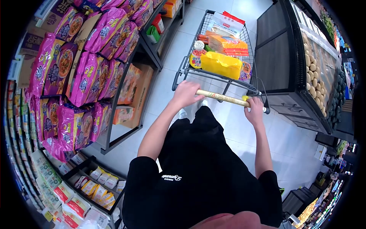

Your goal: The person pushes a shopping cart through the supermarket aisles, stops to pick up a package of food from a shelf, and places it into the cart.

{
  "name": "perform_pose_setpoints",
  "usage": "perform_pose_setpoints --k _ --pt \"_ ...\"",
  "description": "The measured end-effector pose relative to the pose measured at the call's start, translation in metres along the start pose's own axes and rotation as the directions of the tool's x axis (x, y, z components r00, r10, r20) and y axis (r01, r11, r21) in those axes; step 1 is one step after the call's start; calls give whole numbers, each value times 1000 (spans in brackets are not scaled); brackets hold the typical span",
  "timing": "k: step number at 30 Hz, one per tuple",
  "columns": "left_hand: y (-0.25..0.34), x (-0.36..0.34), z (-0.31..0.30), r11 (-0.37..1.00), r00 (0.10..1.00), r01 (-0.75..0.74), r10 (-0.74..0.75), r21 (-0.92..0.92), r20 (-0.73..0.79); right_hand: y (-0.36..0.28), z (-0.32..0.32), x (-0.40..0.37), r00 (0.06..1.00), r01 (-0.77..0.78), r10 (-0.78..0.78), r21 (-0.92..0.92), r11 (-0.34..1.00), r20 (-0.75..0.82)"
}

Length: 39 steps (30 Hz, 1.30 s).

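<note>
Both of my hands are wrapped round the pale yellow handle (219,97) of a shopping cart. My left hand (187,94) grips its left end, and my right hand (254,109) holds it near the right end. Ahead of the handle is the dark wire cart (249,49). Inside it lie a bright yellow packet (221,65), an orange packet (228,45), a white bag with red edging (225,25) and a round tub with a red and yellow label (196,59). Some items beneath are partly hidden.
On the left, a shelf carries stacked purple noodle packs (89,78). Lower left is a black bin (100,179) with small yellow and white packets. A dark display stand (280,57) rises close to the cart's right side, topped with potato-like produce (314,76). Pale floor tiles (162,86) run between.
</note>
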State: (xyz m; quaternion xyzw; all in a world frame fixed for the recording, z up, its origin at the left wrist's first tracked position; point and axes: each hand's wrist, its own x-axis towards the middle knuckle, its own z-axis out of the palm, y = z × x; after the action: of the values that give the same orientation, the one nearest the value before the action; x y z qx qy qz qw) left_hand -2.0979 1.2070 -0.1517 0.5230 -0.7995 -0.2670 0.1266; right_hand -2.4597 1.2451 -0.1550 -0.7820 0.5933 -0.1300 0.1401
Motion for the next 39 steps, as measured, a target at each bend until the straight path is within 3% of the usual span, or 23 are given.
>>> perform_pose_setpoints --k 1,3,5,9,11,18,22,28,39 --pt "2 -4 -2 1000 1000 0 0 5 7 0 4 2 1000 -5 5 8 1000 0" --pt "8 -9 -5 997 994 59 -62 41 93 4 8 2 988 127 -126 -10 992 89" --pt "13 -17 -5 997 993 69 -73 44 97 1 17 -6 992 113 -112 -12 994 55" --pt "23 -26 5 977 975 210 -212 29 73 -8 10 -19 987 52 -51 -4 999 151" --pt "45 -23 1 883 868 462 -470 85 161 -5 8 -26 881 -65 41 33 997 471" --pt "61 -36 10 792 759 572 -610 213 227 -5 -2 -43 757 -66 -44 144 987 652" --pt "64 -46 18 771 748 595 -635 228 194 -8 -7 -44 658 -109 -66 182 977 750" --pt "67 -57 23 778 779 593 -620 209 97 -3 -1 -46 587 -114 -177 297 948 790" --pt "60 -65 19 828 836 529 -546 186 53 -14 -7 -44 628 -90 -193 317 944 754"
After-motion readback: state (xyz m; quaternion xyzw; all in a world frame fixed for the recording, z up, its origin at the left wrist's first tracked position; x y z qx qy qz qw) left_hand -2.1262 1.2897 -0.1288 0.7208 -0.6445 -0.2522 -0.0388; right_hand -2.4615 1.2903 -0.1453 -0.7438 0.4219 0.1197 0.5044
